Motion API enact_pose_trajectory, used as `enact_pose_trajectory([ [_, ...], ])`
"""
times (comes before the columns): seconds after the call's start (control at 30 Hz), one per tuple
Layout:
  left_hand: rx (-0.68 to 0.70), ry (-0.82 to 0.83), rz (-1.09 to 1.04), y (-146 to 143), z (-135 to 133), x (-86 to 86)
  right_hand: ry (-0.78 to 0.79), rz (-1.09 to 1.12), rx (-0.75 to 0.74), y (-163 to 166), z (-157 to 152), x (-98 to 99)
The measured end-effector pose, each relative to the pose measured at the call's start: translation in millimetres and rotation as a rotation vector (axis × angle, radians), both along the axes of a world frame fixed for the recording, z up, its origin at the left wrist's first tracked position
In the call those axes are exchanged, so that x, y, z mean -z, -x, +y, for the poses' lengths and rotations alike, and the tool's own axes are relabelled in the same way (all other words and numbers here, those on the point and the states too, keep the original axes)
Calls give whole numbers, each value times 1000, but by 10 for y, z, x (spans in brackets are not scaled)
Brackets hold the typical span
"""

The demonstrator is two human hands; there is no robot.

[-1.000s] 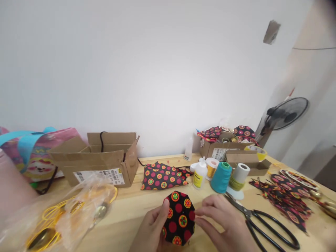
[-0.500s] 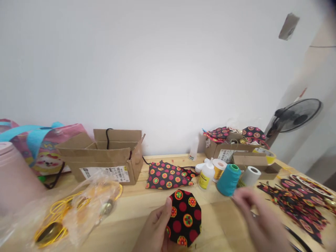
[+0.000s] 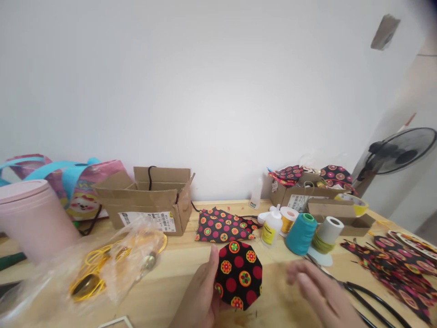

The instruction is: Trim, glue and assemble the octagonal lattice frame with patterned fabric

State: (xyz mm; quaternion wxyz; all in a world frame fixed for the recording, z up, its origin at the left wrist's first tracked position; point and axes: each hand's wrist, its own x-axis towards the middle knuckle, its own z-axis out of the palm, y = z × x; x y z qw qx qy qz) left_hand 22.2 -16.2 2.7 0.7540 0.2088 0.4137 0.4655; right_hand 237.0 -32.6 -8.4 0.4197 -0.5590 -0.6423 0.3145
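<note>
My left hand [image 3: 201,296] holds an octagonal piece of black fabric with red dots and flower rings [image 3: 239,274], thumb along its left edge, just above the wooden table [image 3: 170,278]. My right hand [image 3: 321,294] hovers low to the right of the piece, blurred, fingers loosely spread with nothing in them. It is beside black scissors [image 3: 372,298] lying on the table.
Behind the piece lie a folded patterned cloth [image 3: 223,225], a glue bottle [image 3: 271,228], gold, teal [image 3: 301,233] and white thread spools. Cardboard boxes [image 3: 150,200] stand at the back. A plastic bag with yellow rings [image 3: 112,266] and a pink container [image 3: 32,218] sit left; fabric strips [image 3: 396,264] right.
My right hand let go of the fabric piece, swung right toward the scissors, then came back nearer the piece. The view shifted left, showing the pink container.
</note>
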Motion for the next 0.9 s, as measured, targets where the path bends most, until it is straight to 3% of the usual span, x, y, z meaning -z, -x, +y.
enact_pose_trajectory([
  [0.13,-45,-169,91,-5,-14,25,226,485,-249,620,190,-85],
  [0.23,-91,-334,190,106,16,-89,284,699,-211,694,258,-106],
  [0.33,-206,-394,436,363,82,-263,330,711,-168,630,283,-85],
  [0.43,-199,-410,598,591,85,-395,353,691,-245,653,249,-71],
  [0.53,-127,-515,738,609,13,-404,356,604,-375,803,184,-106],
  [0.63,33,-631,930,479,-31,-341,346,472,-484,948,154,-166],
  [0.73,40,-625,933,419,54,-315,334,437,-513,972,152,-193],
  [0.9,-150,-556,922,628,236,-372,376,499,-500,896,129,-190],
])
